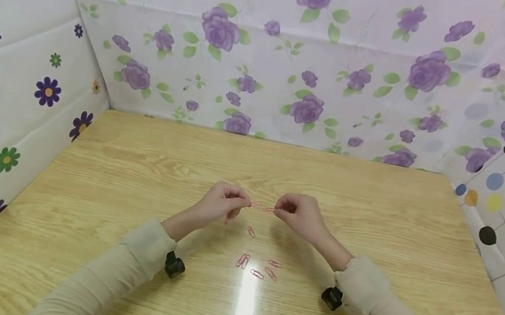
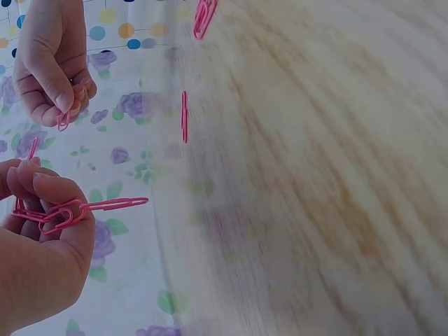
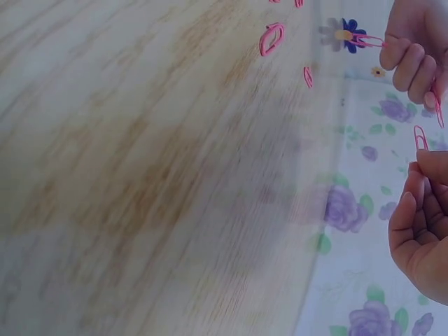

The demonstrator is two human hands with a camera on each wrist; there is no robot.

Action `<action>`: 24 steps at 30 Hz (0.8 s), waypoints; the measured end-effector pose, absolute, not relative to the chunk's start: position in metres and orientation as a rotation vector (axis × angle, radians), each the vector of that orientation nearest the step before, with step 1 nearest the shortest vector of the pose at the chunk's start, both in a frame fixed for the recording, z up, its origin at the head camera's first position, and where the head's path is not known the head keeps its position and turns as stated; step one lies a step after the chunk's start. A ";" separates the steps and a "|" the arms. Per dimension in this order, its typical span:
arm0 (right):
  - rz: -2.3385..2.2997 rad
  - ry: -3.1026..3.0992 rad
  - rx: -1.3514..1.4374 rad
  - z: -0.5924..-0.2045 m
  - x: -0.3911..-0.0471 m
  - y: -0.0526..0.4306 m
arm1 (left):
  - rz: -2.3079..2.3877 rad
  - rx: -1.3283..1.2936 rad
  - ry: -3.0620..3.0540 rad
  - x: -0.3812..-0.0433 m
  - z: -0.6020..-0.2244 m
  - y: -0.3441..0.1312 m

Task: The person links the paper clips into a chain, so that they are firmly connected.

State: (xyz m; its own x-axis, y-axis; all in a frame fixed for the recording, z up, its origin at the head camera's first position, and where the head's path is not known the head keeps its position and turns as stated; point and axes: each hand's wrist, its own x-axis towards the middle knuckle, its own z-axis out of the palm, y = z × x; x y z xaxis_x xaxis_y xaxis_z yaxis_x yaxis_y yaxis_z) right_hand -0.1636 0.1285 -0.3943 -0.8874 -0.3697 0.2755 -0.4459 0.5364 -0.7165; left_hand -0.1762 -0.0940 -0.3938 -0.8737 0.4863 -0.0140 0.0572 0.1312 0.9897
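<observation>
Above the middle of the table, my left hand (image 1: 221, 201) holds a chain of linked pink paper clips (image 2: 115, 204). One clip of it juts from between thumb and forefinger; another part hangs below the curled fingers. Facing it from the right, my right hand (image 1: 304, 217) pinches a single pink paper clip (image 3: 420, 136) between thumb and forefinger. That clip points toward the chain's end, with a small gap between them in the right wrist view. Just below the hands lies a loose pink paper clip (image 1: 252, 232) on the wooden table (image 1: 172, 154).
Nearer the front, several more pink paper clips (image 1: 256, 274) lie scattered on the table. Flowered cloth (image 1: 266, 81) covers the back, with patterned cloths (image 1: 14, 98) at both sides. A black wrist camera (image 1: 174, 265) is strapped at each cuff.
</observation>
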 end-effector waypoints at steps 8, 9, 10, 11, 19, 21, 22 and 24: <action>1.295 -2.647 0.730 -0.390 -0.161 0.123 | 1.787 0.443 2.060 -0.178 -0.392 -0.082; 1.294 -2.640 0.733 -0.390 -0.161 0.122 | 1.788 0.440 2.054 -0.178 -0.393 -0.081; 1.293 -2.634 0.736 -0.390 -0.160 0.122 | 1.791 0.439 2.052 -0.178 -0.393 -0.080; 1.290 -2.625 0.742 -0.390 -0.160 0.122 | 1.790 0.439 2.051 -0.178 -0.393 -0.080; 1.272 -2.596 0.748 -0.392 -0.160 0.121 | 1.769 0.420 2.080 -0.178 -0.395 -0.078; 1.276 -2.587 0.760 -0.391 -0.159 0.120 | 1.765 0.412 2.086 -0.178 -0.395 -0.078; 1.279 -2.583 0.767 -0.391 -0.159 0.119 | 1.766 0.411 2.087 -0.178 -0.396 -0.078; 1.287 -2.567 0.787 -0.391 -0.159 0.118 | 1.766 0.407 2.076 -0.176 -0.392 -0.080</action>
State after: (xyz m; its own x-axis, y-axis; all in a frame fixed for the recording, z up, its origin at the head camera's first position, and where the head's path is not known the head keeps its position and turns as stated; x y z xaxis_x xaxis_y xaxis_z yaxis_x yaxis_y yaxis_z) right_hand -0.1588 0.1176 -0.3913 -0.8476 -0.3820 0.3682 -0.5236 0.4899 -0.6971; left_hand -0.1756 -0.0797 -0.3923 -0.8846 0.4553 -0.1013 -0.0272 0.1665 0.9857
